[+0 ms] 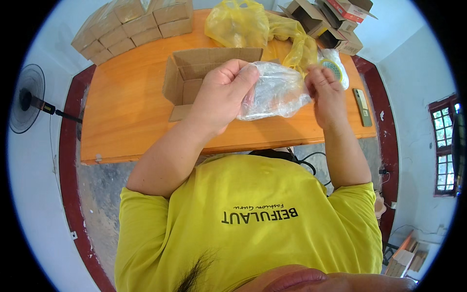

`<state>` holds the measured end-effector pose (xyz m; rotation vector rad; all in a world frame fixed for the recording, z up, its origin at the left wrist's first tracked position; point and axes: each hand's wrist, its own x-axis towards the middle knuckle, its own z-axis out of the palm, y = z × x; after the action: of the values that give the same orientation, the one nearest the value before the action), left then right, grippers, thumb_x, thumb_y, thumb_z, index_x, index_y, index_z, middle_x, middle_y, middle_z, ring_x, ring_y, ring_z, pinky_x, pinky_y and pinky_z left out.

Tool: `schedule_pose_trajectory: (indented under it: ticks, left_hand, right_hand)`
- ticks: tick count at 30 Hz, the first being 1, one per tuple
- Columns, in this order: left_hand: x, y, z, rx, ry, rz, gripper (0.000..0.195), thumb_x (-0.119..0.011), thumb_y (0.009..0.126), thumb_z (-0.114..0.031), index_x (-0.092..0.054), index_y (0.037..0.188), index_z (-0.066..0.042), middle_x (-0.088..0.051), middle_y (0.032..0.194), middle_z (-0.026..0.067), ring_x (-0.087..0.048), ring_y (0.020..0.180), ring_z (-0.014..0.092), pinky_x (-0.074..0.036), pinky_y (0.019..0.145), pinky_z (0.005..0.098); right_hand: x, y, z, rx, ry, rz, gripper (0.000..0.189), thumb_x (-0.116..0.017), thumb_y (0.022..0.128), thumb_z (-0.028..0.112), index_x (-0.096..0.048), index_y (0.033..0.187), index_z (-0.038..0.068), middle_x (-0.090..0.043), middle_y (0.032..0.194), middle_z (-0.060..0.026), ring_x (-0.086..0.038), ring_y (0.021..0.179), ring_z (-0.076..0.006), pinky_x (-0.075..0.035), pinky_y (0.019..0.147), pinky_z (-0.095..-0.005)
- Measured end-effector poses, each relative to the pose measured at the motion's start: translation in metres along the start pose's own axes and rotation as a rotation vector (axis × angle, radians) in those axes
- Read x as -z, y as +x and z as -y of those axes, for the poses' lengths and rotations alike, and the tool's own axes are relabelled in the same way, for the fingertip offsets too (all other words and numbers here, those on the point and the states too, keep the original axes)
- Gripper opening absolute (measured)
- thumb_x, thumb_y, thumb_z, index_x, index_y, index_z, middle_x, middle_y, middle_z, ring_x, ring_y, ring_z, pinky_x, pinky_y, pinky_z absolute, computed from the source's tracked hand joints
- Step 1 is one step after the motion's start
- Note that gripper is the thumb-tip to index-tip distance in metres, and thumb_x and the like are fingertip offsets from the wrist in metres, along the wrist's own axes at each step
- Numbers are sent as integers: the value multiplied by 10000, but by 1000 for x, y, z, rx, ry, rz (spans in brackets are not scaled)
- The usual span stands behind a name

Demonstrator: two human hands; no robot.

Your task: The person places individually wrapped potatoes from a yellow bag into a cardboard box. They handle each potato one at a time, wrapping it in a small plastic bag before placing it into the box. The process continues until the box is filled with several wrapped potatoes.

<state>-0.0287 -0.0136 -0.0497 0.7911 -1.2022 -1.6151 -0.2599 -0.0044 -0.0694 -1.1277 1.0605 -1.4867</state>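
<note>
A clear plastic bag [277, 91] is stretched out in front of me, above the front half of the orange wooden table [124, 106]. My left hand [226, 91] grips its left end between thumb and fingers. At the bag's right end is my right hand [326, 91], slightly blurred, its fingers curled near the edge; whether they pinch the film cannot be told. Behind my left hand stands a cardboard box [178, 80] with its flaps up, partly hidden by that hand. A roll of tape [331, 69] rests beside a white plastic bundle [343, 60], just behind my right hand.
Closed cardboard boxes [135, 29] are stacked at the table's back left. Yellow plastic bags [237, 25] with round things inside lie at the back middle. Opened cartons [328, 25] are piled at the back right. A phone [362, 107] lies near the right edge. A fan [27, 98] stands left.
</note>
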Motion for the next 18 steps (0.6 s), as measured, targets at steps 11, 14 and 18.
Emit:
schedule_pose_trajectory:
  ticks: [11,14,18]
  left_hand:
    - [-16,1,13,-451,631,-20,114,-605,956,-131,-596,1013,-32,-629,813,1,-540,742,23,-460,632,205]
    - [-16,-1,17,-343,515,63,125,-636,928,-91,-591,1027,-30,-641,867,7,-551,774,29,-471,666,202]
    - [-16,-2,20,-195,343,140,179,-672,894,-58,-581,1045,-28,-636,917,0,-557,782,39,-473,677,201]
  right_hand:
    - [-33,-34,16,-101,-50,458,79,-605,939,74,-556,983,32,-573,819,-3,-520,692,-56,-435,581,-206]
    - [-36,-28,8,30,-3,308,128,-608,938,84,-563,1045,28,-575,851,-4,-529,703,-64,-437,580,-205]
    - [-34,-23,10,4,68,365,222,-618,935,100,-563,1137,24,-585,898,-11,-536,732,-75,-451,607,-213]
